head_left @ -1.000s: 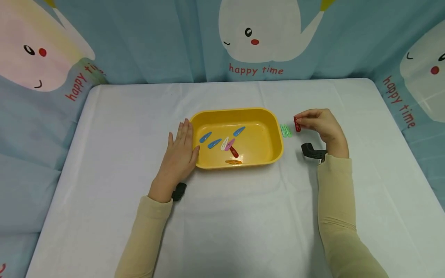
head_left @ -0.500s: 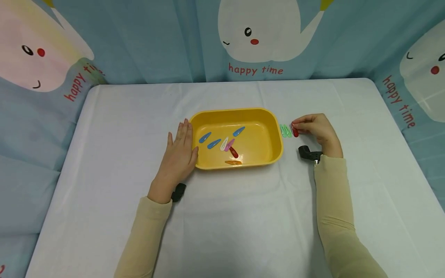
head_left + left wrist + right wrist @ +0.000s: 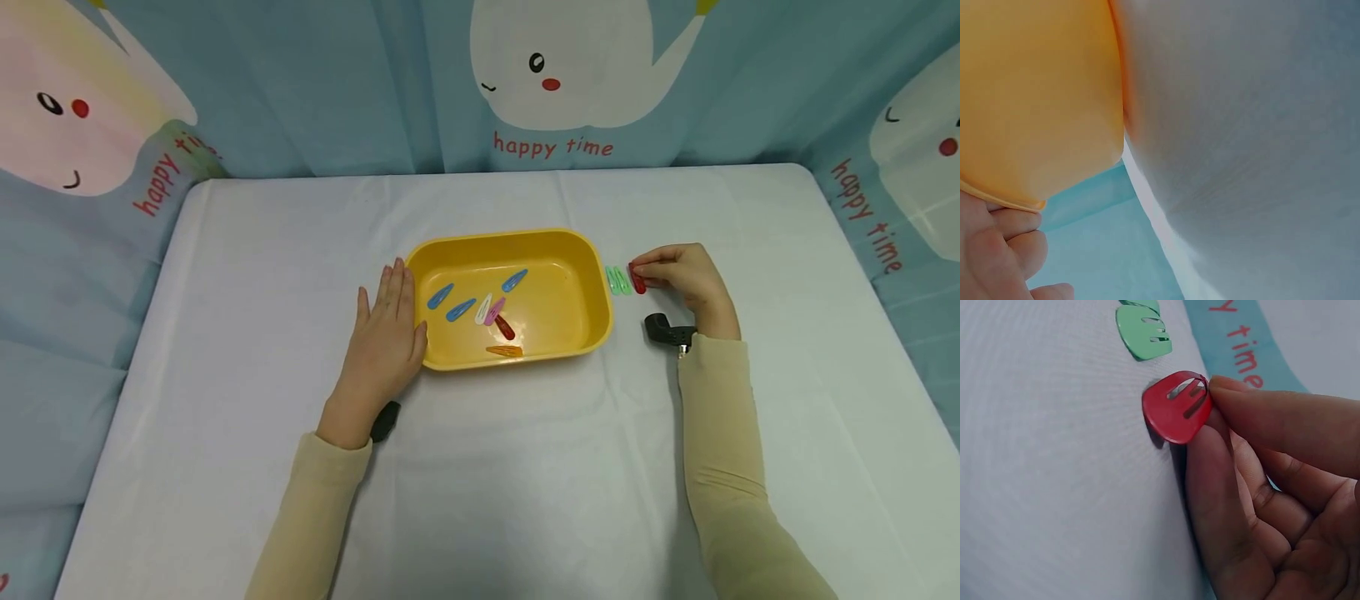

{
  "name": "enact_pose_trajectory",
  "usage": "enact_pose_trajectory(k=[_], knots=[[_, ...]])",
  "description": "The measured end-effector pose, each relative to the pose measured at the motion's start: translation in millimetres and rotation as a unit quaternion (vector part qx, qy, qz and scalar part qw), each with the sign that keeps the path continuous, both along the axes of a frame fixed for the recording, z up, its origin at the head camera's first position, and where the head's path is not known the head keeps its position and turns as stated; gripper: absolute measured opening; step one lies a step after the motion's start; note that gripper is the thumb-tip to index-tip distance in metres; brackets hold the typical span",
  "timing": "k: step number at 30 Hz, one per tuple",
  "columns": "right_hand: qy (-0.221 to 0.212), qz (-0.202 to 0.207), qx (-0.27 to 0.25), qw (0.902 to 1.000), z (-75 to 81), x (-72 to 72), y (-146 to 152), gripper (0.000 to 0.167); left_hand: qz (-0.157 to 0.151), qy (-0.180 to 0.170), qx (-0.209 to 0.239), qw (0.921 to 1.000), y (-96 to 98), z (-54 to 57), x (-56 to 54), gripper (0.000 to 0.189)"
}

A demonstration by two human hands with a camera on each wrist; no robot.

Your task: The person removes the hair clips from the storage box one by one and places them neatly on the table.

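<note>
Right hand (image 3: 686, 279), right of the yellow rounded-rectangular tray (image 3: 558, 292): thumb and finger nearly closed, pinching one glossy red teardrop hair clip (image 3: 1161, 411), slotted. Left hand (image 3: 380, 342): fingers straight, against the tray's left end. Between red clip and tray: light-green slotted hair clips (image 3: 1137, 339). Step, I judge remotely: setting red beside green; next calls for gentle release. Inside tray: blue clips (image 3: 461, 310), white clip (image 3: 483, 310), pink clip (image 3: 495, 312), second red clip (image 3: 506, 328), orange clip (image 3: 505, 351). Beneath: creased white cloth (image 3: 525, 500).

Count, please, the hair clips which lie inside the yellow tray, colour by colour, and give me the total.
Blue hair clips: 3
White hair clip: 1
Pink hair clip: 1
Red hair clip: 1
Orange hair clip: 1
Total: 7
</note>
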State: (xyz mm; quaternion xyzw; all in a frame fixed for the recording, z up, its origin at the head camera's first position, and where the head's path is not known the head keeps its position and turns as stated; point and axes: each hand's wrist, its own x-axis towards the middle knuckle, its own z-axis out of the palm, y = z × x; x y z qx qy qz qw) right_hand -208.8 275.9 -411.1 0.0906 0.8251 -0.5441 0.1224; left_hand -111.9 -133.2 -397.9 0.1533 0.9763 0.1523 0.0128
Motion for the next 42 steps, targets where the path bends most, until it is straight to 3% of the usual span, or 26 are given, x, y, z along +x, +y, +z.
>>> enact_pose_trajectory(k=[7,19,34,42], knots=[[0.001,-0.003,0.016,0.9999,0.8,0.8,-0.7,0.025,0.001,0.001,-0.004,1.0,0.9,0.4,1.2,0.065],[0.017,-0.003,0.054,0.9984,0.0,0.6,-5.8,0.033,-0.008,-0.01,0.036,0.9993,-2.4,-1.8,-1.6,0.065],[-0.005,0.013,0.152,0.9883,6.9,3.2,-5.8,0.028,-0.006,-0.005,0.042,0.9991,-0.5,-2.1,-1.3,0.064],[-0.009,0.028,0.157,0.9872,8.9,3.3,-6.9,0.025,-0.005,-0.009,0.041,0.9991,-0.5,-1.4,-1.0,0.064]])
